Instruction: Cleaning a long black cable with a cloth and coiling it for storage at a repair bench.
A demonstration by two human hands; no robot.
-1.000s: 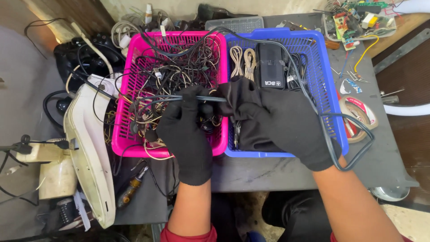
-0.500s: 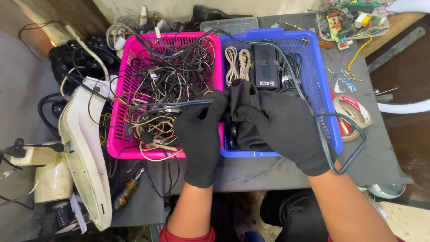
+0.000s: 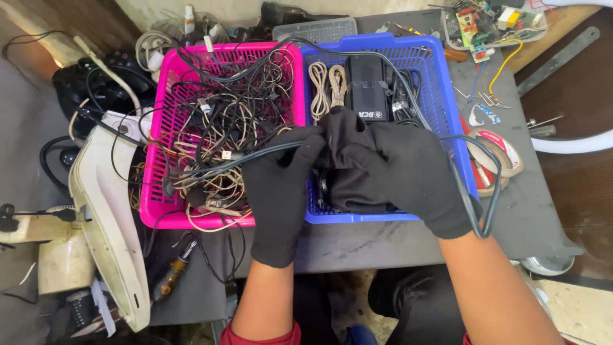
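Both my hands wear black gloves. My left hand [image 3: 281,185] pinches a dark cable [image 3: 223,163] that runs left into the tangle of wires inside the pink basket [image 3: 156,191]. My right hand [image 3: 408,169] is closed over a black bundle [image 3: 348,179] above the blue basket [image 3: 383,217], beside the left hand. The same dark cable loops out past my right wrist [image 3: 482,211]. A black power adapter [image 3: 367,86] and two coiled beige cords [image 3: 325,83] lie in the blue basket.
A cream plastic appliance housing [image 3: 105,217] leans at the left. A screwdriver [image 3: 171,275] lies on the grey table [image 3: 377,246]. Circuit boards and small parts [image 3: 485,22] sit at the back right, with a tape roll [image 3: 495,156] beside the blue basket.
My left hand has slid right along the dark cable, out of the pink basket, and now meets my right hand over the blue basket. The right hand stays on the black bundle.
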